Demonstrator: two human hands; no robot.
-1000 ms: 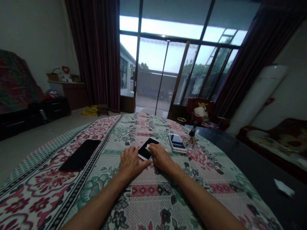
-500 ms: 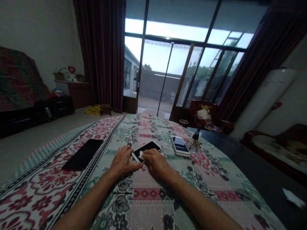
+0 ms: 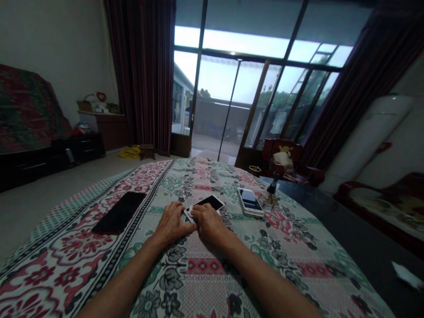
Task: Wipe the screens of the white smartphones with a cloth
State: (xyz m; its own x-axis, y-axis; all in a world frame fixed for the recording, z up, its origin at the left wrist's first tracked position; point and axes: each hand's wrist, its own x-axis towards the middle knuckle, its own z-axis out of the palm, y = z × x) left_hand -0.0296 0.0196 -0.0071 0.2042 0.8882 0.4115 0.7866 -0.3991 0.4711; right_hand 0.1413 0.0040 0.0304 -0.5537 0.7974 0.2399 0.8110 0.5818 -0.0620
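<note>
A white-framed smartphone (image 3: 214,202) with a dark screen lies at a slant on the flowered tablecloth (image 3: 205,267). My left hand (image 3: 171,223) grips its near left end, thumb along the near edge and fingers bent at the far side. My right hand (image 3: 209,224) rests over the phone's left half with its fingers pressed together on the screen. The small white wad under those fingertips is now almost wholly hidden. To the left lies a large black phone or tablet (image 3: 121,213), face up. Right of my hands, another white phone (image 3: 251,202) lies on what looks like a second one.
Beside the white phones stands a small glass dish (image 3: 269,199) with a black-topped object (image 3: 273,184). A dark table surface (image 3: 351,234) adjoins at the right, with a crumpled white paper (image 3: 406,274) on it. Glass doors (image 3: 228,110) stand beyond the table.
My right hand has slid slightly left along the screen towards my left hand, covering more of the phone's left end and the white wad. My left hand keeps its hold.
</note>
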